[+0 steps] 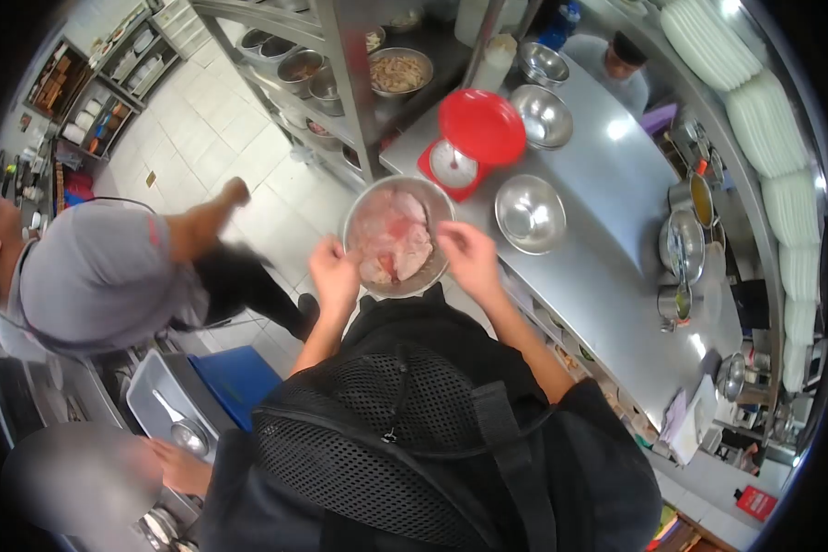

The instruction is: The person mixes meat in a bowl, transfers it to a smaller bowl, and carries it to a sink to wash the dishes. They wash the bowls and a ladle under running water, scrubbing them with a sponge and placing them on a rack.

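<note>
A round metal bowl [420, 281] with raw pale-pink meat [396, 235] in it is in front of my body, over the floor beside the counter's end. My left hand [334, 271] grips its rim on the left side, fingers closed. On the opposite side my right hand [469, 256] has its fingers closed at the rim. The meat lies in large pieces, some with redder patches. Just beyond the bowl stands a red kitchen scale [453, 166] with a round red pan [482, 127] on top.
Empty metal bowls [531, 214] sit on the steel counter [607, 304] to the right. A steel shelf rack [350, 87] with filled bowls rises ahead. One person [110, 267] is close on my left, another [607, 69] beyond the counter. A blue bin [237, 382] stands lower left.
</note>
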Motion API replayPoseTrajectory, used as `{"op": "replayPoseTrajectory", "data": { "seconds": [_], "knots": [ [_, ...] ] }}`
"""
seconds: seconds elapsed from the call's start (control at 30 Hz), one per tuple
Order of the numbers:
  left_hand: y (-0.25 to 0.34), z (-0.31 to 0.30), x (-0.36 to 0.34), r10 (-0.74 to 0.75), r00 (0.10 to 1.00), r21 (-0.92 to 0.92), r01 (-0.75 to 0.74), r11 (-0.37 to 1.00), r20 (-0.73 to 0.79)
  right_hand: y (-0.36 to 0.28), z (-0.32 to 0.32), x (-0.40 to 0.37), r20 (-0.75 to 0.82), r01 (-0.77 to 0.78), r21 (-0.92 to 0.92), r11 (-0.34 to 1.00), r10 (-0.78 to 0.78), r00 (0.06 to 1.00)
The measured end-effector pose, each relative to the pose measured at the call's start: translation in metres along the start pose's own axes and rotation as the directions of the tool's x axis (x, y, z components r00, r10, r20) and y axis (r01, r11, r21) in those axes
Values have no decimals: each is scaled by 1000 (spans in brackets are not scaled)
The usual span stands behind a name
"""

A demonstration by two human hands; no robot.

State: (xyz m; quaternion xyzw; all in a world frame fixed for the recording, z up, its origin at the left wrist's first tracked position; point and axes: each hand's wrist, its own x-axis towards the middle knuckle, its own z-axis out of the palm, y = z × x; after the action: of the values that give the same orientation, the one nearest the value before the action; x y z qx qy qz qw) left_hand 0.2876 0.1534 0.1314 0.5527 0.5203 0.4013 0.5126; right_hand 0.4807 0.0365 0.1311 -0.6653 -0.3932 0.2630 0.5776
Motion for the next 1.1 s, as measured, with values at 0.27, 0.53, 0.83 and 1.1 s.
{"op": "replayPoseTrajectory", "data": {
  "seconds": [0.27, 0.53, 0.83, 1.1],
  "knots": [
    [36, 11, -1, 217, 968, 184, -238, 954, 130, -3, 20, 29, 796, 638, -453, 623, -39, 604],
    [40, 17, -6, 202, 948, 245, -263, 933, 247, -6, 24, 38, 805, 702, -491, 516, -40, 592],
    [41, 23, -11, 266, 943, 265, -313, 912, 199, 14, 26, 45, 783, 745, -534, 401, -98, 614],
    [31, 16, 2, 202, 973, 164, -219, 962, 114, 4, 17, 65, 747, 611, -482, 627, -70, 661]
  ]
}}
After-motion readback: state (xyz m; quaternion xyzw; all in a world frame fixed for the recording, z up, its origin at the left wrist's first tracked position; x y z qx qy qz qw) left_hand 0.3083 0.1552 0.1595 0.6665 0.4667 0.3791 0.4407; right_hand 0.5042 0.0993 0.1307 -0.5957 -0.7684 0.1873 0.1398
